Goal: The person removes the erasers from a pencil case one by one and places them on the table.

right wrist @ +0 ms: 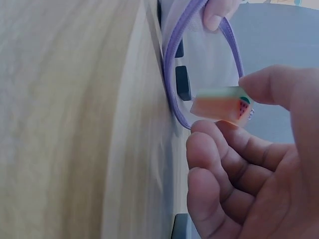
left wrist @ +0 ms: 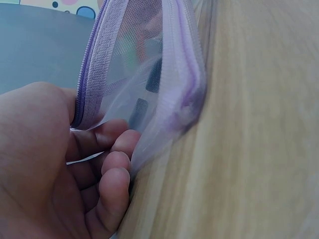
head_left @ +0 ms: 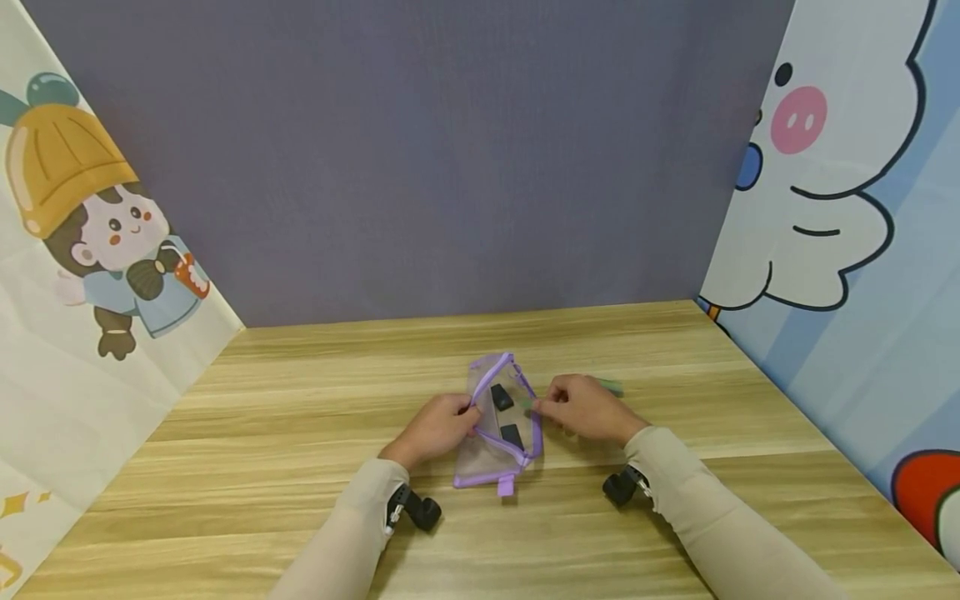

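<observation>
A mesh zip pouch (head_left: 480,462) with purple edging lies on the table, its mouth spread apart. My left hand (head_left: 437,429) pinches the near zip edge between thumb and fingers; in the left wrist view the thumb lies by the purple zipper (left wrist: 92,64). My right hand (head_left: 588,408) holds a small green-and-orange block (right wrist: 219,104) with a watermelon print, pinched between thumb and fingers at the pouch's mouth. Inside the pouch are dark blocks, one (head_left: 501,397) towards the back and another (head_left: 512,436) nearer the front.
A green piece (head_left: 612,387) lies on the wooden table (head_left: 300,392) behind my right hand, partly hidden by it. A grey panel (head_left: 450,167) stands at the back, with printed cartoon sheets (head_left: 45,350) on both sides.
</observation>
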Demonstrator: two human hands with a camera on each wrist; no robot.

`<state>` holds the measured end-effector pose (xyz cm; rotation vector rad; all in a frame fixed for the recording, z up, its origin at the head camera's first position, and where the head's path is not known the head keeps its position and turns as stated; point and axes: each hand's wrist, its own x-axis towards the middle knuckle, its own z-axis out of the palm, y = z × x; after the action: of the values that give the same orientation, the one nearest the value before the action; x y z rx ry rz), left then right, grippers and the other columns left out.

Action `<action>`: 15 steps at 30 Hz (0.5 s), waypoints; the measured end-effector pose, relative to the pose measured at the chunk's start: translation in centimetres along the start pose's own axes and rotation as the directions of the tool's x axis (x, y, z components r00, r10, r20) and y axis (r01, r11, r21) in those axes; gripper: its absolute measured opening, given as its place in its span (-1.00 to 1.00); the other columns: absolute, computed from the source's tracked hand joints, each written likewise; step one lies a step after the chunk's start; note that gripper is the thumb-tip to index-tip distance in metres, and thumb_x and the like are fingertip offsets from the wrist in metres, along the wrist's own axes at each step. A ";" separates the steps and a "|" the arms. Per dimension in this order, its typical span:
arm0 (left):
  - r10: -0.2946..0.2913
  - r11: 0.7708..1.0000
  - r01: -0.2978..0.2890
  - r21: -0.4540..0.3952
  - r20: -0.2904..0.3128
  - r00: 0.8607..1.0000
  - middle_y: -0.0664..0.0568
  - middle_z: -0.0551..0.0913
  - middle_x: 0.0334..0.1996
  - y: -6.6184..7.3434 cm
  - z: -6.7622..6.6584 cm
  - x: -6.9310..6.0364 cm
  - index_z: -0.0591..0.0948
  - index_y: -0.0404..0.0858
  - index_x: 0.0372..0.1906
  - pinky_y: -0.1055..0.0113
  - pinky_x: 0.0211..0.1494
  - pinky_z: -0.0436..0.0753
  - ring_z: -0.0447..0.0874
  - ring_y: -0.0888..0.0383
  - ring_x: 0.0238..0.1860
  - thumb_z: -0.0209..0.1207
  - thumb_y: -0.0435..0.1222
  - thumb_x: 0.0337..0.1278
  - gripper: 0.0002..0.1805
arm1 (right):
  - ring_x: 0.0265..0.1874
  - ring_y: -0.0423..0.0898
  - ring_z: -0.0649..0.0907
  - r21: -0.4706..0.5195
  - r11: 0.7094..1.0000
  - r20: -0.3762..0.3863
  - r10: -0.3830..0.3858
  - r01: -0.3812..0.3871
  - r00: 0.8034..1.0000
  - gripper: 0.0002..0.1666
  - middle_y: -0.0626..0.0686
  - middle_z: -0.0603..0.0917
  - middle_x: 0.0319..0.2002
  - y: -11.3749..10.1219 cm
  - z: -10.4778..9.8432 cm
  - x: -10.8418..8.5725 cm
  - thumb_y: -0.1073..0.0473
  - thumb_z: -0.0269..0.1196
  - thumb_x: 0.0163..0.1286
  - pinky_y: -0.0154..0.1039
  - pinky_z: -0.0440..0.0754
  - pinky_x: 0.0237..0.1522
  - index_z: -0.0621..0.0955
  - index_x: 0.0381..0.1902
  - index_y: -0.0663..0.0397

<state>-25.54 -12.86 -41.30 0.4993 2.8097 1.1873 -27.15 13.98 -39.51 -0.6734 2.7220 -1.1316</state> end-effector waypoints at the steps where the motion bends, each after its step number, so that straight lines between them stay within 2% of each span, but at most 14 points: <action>1: 0.000 1.000 0.000 0.000 0.001 1.000 0.17 0.63 -0.56 0.0 0.0 0.0 0.56 -0.12 -0.51 0.32 -0.56 0.41 0.42 0.22 -0.61 0.04 -0.17 0.43 -0.68 | -0.64 -0.13 0.57 0.005 1.000 -0.001 0.003 -0.003 1.000 -0.72 0.03 0.63 -0.53 0.0 0.0 0.0 -0.04 0.26 0.43 -0.25 0.45 -0.64 0.59 -0.39 0.01; 8: 0.001 1.000 -0.001 -0.001 0.003 1.000 0.17 0.63 -0.56 0.3 -0.2 -0.1 0.56 -0.12 -0.51 0.32 -0.55 0.41 0.42 0.22 -0.60 0.04 -0.17 0.43 -0.68 | -0.65 -0.13 0.55 0.016 1.000 -0.004 0.007 -0.007 1.000 -0.70 0.04 0.62 -0.54 0.0 -0.1 0.0 -0.04 0.26 0.43 -0.26 0.41 -0.66 0.60 -0.36 0.06; 15: -0.001 1.000 0.001 -0.003 0.004 1.000 0.17 0.63 -0.56 0.3 -0.2 -0.1 0.56 -0.12 -0.52 0.33 -0.55 0.40 0.42 0.22 -0.60 0.04 -0.18 0.43 -0.68 | -0.65 -0.13 0.55 0.012 1.000 -0.007 0.007 -0.007 1.000 -0.70 0.01 0.61 -0.56 -0.1 0.0 0.0 -0.05 0.27 0.43 -0.25 0.42 -0.64 0.59 -0.39 0.02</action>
<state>-25.35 -12.83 -41.01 0.4995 2.8042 1.1880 -27.12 13.95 -39.43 -0.6595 2.7183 -1.1503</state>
